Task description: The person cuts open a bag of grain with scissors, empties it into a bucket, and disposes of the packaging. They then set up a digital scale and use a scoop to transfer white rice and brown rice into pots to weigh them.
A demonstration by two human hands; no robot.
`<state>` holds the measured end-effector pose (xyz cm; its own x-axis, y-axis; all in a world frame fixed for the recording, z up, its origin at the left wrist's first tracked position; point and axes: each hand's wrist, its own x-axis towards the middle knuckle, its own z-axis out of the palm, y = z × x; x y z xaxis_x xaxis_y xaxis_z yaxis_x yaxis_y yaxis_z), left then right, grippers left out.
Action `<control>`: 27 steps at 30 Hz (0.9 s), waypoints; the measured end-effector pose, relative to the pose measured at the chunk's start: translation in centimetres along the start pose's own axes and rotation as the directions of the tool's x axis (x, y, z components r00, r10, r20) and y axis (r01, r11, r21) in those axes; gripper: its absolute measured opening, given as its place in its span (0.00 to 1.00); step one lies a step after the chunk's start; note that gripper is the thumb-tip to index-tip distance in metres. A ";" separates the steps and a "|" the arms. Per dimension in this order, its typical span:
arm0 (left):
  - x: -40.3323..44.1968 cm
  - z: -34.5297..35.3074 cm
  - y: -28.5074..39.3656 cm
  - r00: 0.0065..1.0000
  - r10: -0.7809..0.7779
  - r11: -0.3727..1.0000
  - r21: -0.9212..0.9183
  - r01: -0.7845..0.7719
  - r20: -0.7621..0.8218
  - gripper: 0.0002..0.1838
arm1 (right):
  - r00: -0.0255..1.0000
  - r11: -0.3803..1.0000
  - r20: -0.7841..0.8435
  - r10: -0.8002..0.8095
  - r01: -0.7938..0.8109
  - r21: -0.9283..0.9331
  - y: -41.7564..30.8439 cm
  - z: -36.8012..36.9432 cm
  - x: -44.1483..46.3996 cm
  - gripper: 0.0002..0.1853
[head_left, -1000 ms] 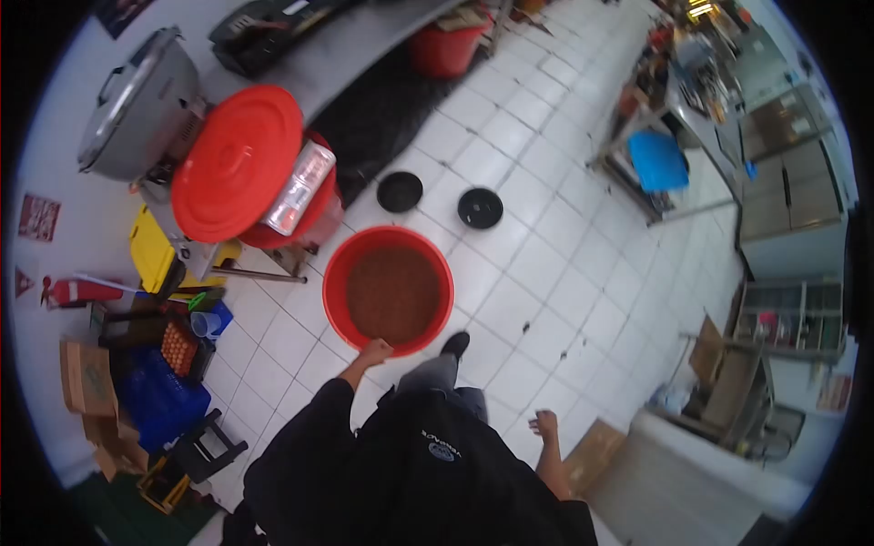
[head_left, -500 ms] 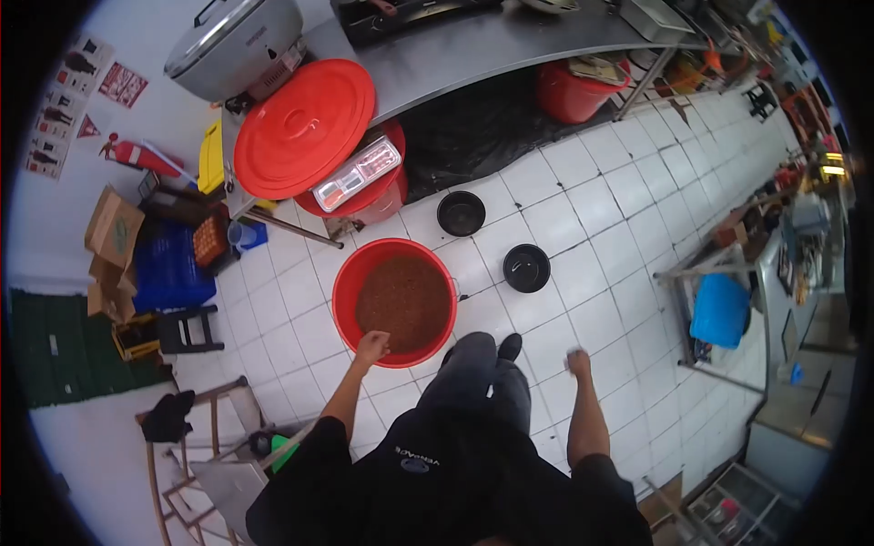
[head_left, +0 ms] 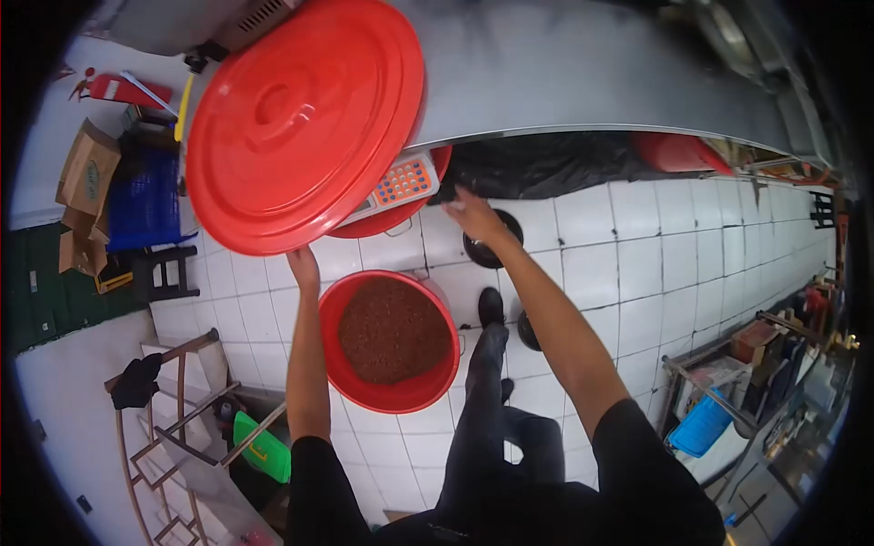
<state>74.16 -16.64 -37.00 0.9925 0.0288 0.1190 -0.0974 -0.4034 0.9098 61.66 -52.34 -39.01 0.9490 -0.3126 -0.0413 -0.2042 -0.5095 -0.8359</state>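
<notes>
A large round red lid (head_left: pixel 300 118) leans over the corner of the steel counter and partly covers a digital scale (head_left: pixel 407 182) with orange and blue keys. My left hand (head_left: pixel 304 267) is at the lid's lower rim, its fingers hidden behind the edge. Stretched forward with fingers apart, my right hand (head_left: pixel 475 217) is to the right of the scale, holding nothing and partly blurred. It passes above a black bowl (head_left: pixel 496 241) on the floor. Below the lid stands a red tub (head_left: pixel 437 382) holding a brown, grainy mass (head_left: pixel 391 328).
The steel counter (head_left: pixel 564 82) runs across the top, with black plastic sheeting (head_left: pixel 546 168) beneath it. Another black bowl (head_left: pixel 527 332) is half hidden by my right arm. At left are a blue crate (head_left: pixel 141 205), a cardboard box (head_left: pixel 88 173) and a dark stool (head_left: pixel 170 273).
I have come closer to the counter. My left hand has risen from beside the tub to the lid's rim, and my right hand has swung forward towards the scale.
</notes>
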 end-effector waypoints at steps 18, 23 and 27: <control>4.1 0.1 -4.8 0.853 -0.449 0.729 -0.443 0.522 0.266 0.25 | 0.889 0.966 0.379 0.258 -0.244 -0.086 5.5 3.3 15.0 0.32; 5.8 1.5 -6.0 0.836 -0.457 0.664 -0.509 0.547 0.303 0.25 | 0.896 0.880 0.324 0.305 -0.395 0.263 7.3 4.9 16.9 0.34; 1.8 2.1 -5.3 0.799 -0.463 0.571 -0.560 0.599 0.383 0.25 | 0.909 0.560 0.305 0.284 -0.416 0.717 6.5 2.0 13.2 0.36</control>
<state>76.62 -16.38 -42.41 0.8668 -0.1401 -0.4785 0.4978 0.2993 0.8140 73.36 -58.16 -46.07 0.8781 -0.1837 -0.4417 -0.3363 0.4196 -0.8431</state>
